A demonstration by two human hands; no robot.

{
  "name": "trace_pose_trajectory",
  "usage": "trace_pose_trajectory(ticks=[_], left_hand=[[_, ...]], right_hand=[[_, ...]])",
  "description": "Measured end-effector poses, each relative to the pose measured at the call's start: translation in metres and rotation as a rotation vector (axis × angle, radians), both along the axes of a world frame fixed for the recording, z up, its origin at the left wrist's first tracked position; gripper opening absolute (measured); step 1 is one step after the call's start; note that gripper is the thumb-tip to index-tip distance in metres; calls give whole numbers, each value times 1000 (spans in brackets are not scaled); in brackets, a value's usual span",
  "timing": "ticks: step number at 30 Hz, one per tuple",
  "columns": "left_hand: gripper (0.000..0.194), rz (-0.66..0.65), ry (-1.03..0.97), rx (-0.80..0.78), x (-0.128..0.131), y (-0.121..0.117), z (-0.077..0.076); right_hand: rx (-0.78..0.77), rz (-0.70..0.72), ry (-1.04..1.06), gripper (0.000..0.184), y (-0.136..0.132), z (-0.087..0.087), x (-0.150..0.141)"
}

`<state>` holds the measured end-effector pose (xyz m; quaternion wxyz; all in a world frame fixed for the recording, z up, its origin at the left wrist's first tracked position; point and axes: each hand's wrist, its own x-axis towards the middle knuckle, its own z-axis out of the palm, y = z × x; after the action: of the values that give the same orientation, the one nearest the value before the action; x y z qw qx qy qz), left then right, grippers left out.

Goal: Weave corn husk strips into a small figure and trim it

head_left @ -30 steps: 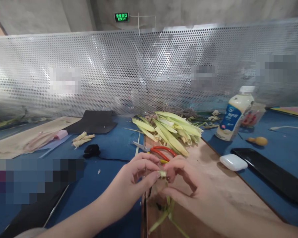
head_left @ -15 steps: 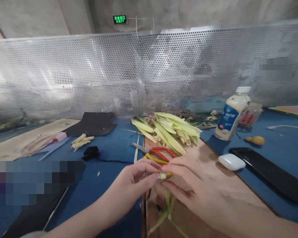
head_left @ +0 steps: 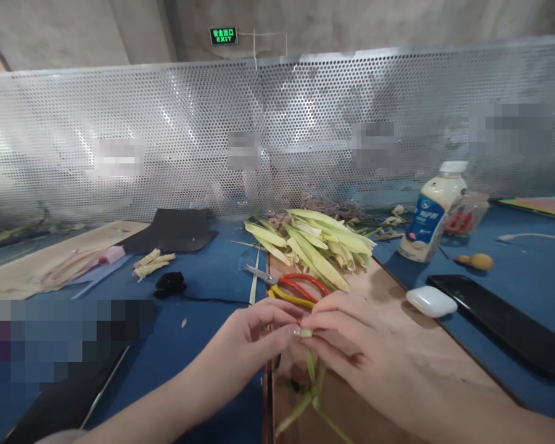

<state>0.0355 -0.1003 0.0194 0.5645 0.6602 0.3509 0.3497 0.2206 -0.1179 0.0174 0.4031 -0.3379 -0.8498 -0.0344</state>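
The left hand [head_left: 259,336] has its thumb and fingertips brought together on a small pale piece [head_left: 306,333], the thumb lying along the near side and only a short length of the piece showing past it. The right hand [head_left: 356,345] is bent in from the other side, its fingertips close together at the right end of the piece; how firmly they pinch it, or whether they do, I cannot tell, as the fingers hide that end. The piece is above the wooden board [head_left: 420,345], in the narrow space between the two hands. Just below them, green strips [head_left: 314,401] spread out over the near part of the board. Beyond the fingers lie scissors [head_left: 305,282] with red on the handles, their blades pointing left, and a yellow handle [head_left: 289,296] shows just beside the red. Farther back a heap of pale green husks [head_left: 319,246] covers the far end of the board. To the right, a white case [head_left: 431,301] sits beside a black phone-like object [head_left: 499,324], with a bottle [head_left: 425,219] standing behind them. To the left, on the blue tabletop [head_left: 198,357], are a black bundle [head_left: 170,284] with a cord and, behind it, some pale scraps [head_left: 152,264]
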Motion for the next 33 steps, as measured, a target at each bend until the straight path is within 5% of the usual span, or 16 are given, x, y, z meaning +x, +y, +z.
trace_pose_trajectory(ticks=[7, 17, 33], left_hand=[[18, -161, -188, -207, 0, -1, -2], [18, -243, -316, -465, -4, 3, -12], [19, -230, -308, -352, 2, 1, -8]], right_hand=[[-403, 64, 244, 9, 3, -12, 0], [-579, 183, 403, 9, 3, -16, -4], [-359, 146, 340, 9, 0, -10, -2]])
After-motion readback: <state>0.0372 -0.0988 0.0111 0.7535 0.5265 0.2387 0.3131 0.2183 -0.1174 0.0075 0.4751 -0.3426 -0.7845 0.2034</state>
